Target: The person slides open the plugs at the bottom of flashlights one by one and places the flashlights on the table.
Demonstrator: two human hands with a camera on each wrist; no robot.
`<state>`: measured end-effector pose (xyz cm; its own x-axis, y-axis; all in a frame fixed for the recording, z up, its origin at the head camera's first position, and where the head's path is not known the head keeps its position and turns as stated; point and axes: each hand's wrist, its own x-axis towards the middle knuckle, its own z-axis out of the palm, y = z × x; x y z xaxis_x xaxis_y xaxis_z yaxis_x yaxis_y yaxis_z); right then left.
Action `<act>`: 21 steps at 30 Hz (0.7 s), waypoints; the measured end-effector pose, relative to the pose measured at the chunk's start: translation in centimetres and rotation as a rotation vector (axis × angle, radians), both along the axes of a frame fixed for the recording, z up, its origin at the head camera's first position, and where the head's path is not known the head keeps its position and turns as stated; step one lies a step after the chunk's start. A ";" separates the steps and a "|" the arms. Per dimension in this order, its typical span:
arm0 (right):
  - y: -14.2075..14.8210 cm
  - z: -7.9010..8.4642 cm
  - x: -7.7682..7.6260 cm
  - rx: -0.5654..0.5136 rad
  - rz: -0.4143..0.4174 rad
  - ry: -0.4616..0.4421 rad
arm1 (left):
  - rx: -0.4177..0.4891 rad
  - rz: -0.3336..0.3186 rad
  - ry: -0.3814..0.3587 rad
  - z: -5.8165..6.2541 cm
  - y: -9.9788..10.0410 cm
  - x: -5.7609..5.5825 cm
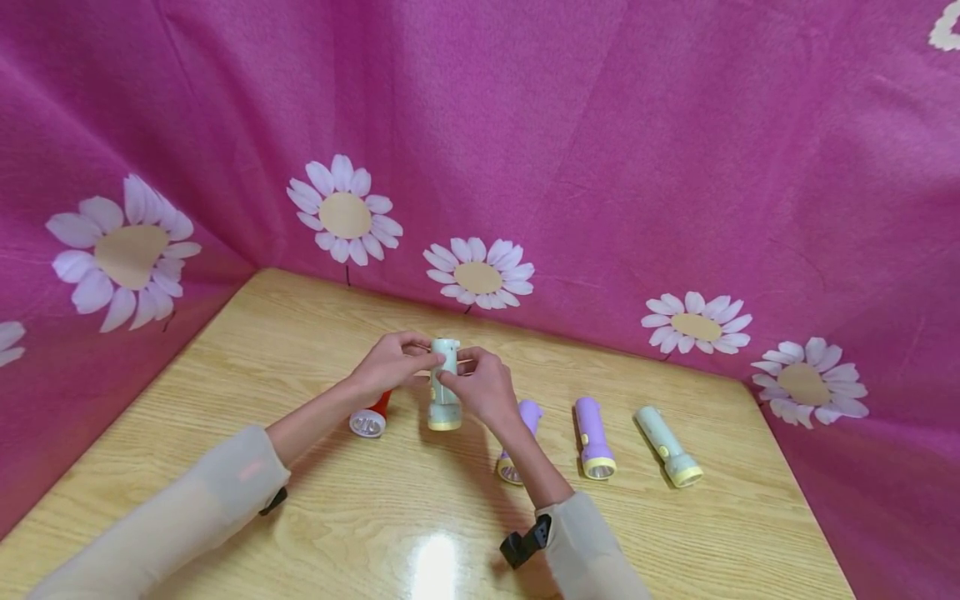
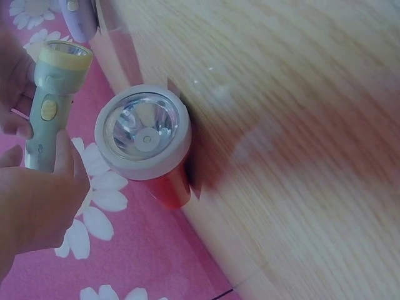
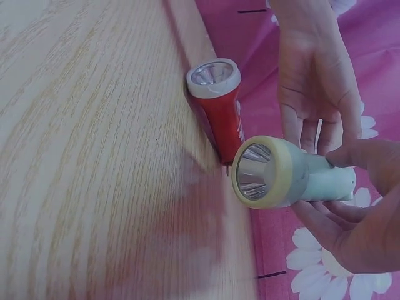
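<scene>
A daisy-print cloth [image 1: 585, 167] hangs at 12 o'clock beyond the surface [image 1: 337, 533]. The left hand [image 1: 392, 363] and right hand [image 1: 486, 388] grip the green torch [image 1: 445, 412] between them, its lens end toward 6 o'clock. From it, the red torch [image 1: 371, 422] lies at 8 o'clock, a purple torch [image 1: 530, 414] at 4; farther off, between 3 and 4, lie another purple torch [image 1: 592, 427] and a second green one [image 1: 663, 438].

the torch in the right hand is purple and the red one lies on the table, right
Not quite: the torch in the right hand is pale green, as the right wrist view shows. The red one does lie on the table.
</scene>
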<state>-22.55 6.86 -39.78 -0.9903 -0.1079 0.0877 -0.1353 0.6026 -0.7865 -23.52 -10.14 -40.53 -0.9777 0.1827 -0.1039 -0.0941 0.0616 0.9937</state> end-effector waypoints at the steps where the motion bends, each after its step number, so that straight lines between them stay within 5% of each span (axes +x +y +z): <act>1: 0.0 0.0 0.0 -0.003 0.000 -0.002 | 0.002 0.001 -0.002 0.0 0.1 0.0; 21: 0.4 0.0 0.1 -0.074 0.060 -0.007 | 0.001 -0.003 0.033 -0.1 0.4 -0.2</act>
